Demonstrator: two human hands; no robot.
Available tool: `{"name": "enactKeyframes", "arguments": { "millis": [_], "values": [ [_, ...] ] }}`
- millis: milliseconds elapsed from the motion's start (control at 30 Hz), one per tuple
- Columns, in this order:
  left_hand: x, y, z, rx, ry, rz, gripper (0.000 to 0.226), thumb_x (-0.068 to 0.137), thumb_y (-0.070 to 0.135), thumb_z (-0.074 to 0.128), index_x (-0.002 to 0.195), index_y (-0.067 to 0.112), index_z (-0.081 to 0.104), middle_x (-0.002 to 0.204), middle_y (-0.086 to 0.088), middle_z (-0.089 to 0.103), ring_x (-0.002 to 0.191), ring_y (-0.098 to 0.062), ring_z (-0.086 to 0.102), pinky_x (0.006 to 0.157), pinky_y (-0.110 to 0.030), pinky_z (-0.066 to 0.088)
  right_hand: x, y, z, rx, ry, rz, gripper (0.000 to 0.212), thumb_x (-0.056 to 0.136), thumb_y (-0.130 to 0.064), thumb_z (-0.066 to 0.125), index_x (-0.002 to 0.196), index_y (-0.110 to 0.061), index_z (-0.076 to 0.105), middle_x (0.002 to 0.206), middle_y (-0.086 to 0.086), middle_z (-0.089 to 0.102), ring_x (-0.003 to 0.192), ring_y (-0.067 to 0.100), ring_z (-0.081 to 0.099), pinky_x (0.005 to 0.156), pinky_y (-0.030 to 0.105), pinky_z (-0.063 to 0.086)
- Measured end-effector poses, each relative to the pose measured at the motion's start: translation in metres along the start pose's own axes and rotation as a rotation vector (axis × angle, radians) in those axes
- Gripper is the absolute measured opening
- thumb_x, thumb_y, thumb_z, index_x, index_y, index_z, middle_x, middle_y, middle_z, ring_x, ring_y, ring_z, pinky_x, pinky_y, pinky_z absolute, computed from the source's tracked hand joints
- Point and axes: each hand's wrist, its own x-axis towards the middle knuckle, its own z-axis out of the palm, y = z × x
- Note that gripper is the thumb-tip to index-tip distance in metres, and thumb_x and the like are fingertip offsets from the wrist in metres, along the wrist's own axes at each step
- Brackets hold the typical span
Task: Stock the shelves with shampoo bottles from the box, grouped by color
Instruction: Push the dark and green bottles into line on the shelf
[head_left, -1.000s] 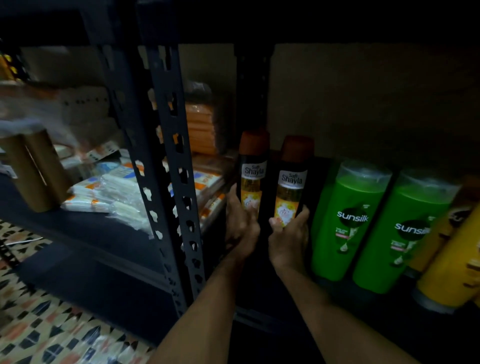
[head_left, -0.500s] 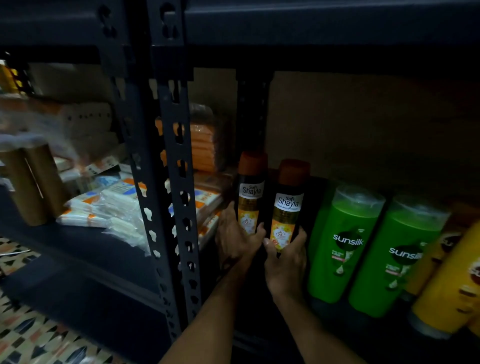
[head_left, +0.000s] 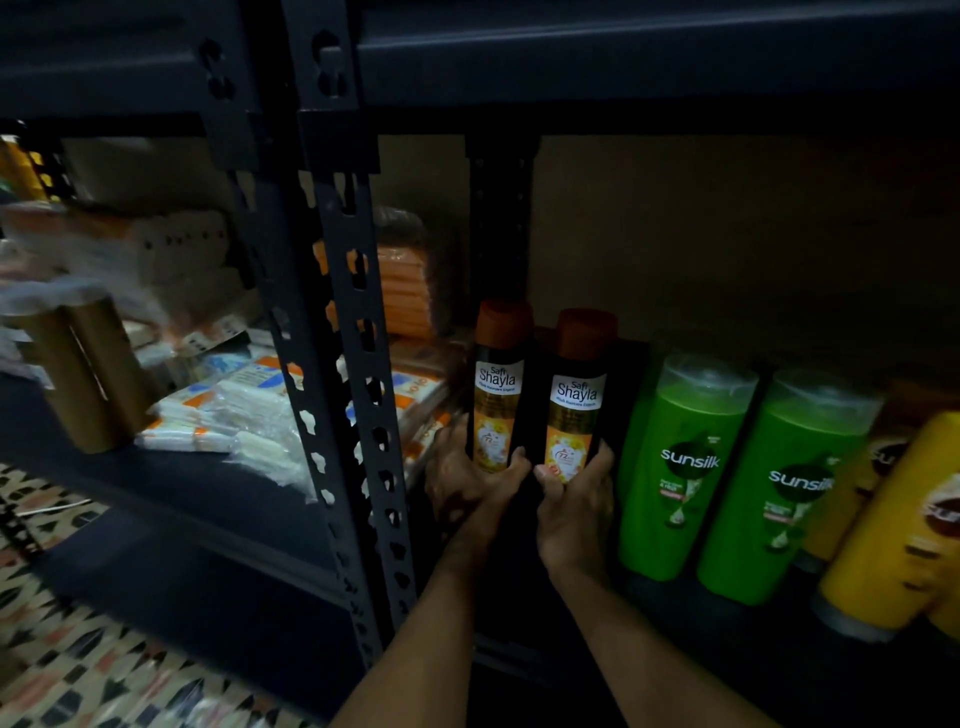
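Observation:
Two dark Safi Shayla shampoo bottles with brown caps stand upright side by side on the dark shelf. My left hand (head_left: 467, 480) grips the lower part of the left Shayla bottle (head_left: 498, 384). My right hand (head_left: 574, 499) grips the lower part of the right Shayla bottle (head_left: 576, 395). To their right stand two green Sunsilk bottles, one (head_left: 685, 467) beside the right bottle and one (head_left: 789, 488) further right. Yellow Sunsilk bottles (head_left: 893, 525) lean at the far right. The box is not in view.
A perforated dark steel upright (head_left: 363, 415) stands just left of my left hand. Beyond it the neighbouring shelf holds white packets (head_left: 234, 415), a gold cylinder (head_left: 88, 374) and orange packs (head_left: 402, 291). A shelf beam (head_left: 623, 57) runs overhead. Patterned floor (head_left: 78, 675) lies at the lower left.
The view has tilted up, so the bottles and hands sit lower in frame and the overhead beam shows. Both hands keep their grip low on the two Shayla bottles.

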Motion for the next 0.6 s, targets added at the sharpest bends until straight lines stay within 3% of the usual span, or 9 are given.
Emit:
{"name": "enactKeyframes", "arguments": {
  "millis": [133,233,333,467,600],
  "values": [
    [-0.002,-0.003,-0.001,-0.109,-0.079,-0.012,0.039,0.085,0.041,0.081,0.116,0.024,0.066,0.102,0.004,0.074,0.088,-0.014,0.076,0.072,-0.039,0.064,-0.001,0.003,-0.001,-0.016,0.020,-0.035,0.069,0.086,-0.029,0.071,0.142,0.003,0.045,0.127,0.028,0.061,0.113,0.044,0.059,0.092,0.043,0.045],
    [-0.001,-0.003,-0.001,-0.093,-0.057,0.007,0.034,0.083,0.033,0.084,0.112,0.024,0.068,0.097,0.007,0.075,0.084,-0.005,0.075,0.070,-0.025,0.062,-0.002,0.003,-0.001,-0.014,0.033,-0.060,0.070,0.085,-0.034,0.066,0.142,0.002,0.046,0.125,0.028,0.062,0.110,0.044,0.060,0.090,0.043,0.046],
    [0.000,-0.006,0.000,-0.148,-0.121,-0.020,0.037,0.086,0.043,0.082,0.115,0.025,0.067,0.101,0.003,0.076,0.088,-0.015,0.077,0.072,-0.038,0.064,-0.001,0.004,0.001,-0.043,0.028,-0.061,0.070,0.088,-0.030,0.072,0.144,0.001,0.043,0.127,0.027,0.061,0.112,0.044,0.060,0.091,0.046,0.049],
    [0.000,-0.007,0.000,-0.123,-0.081,-0.006,0.034,0.084,0.040,0.083,0.112,0.029,0.067,0.098,0.009,0.075,0.086,-0.007,0.075,0.071,-0.029,0.063,0.001,0.004,0.003,-0.067,0.012,-0.043,0.071,0.090,-0.023,0.074,0.147,-0.002,0.038,0.131,0.025,0.060,0.117,0.043,0.059,0.095,0.048,0.048],
    [0.000,-0.010,0.004,-0.188,-0.149,-0.098,0.045,0.083,0.051,0.081,0.119,0.028,0.065,0.104,0.003,0.076,0.092,-0.016,0.077,0.075,-0.040,0.064,0.002,0.003,0.001,-0.061,0.005,-0.024,0.070,0.091,-0.022,0.072,0.148,-0.003,0.036,0.136,0.023,0.058,0.121,0.040,0.057,0.098,0.044,0.046]
  ]
}}
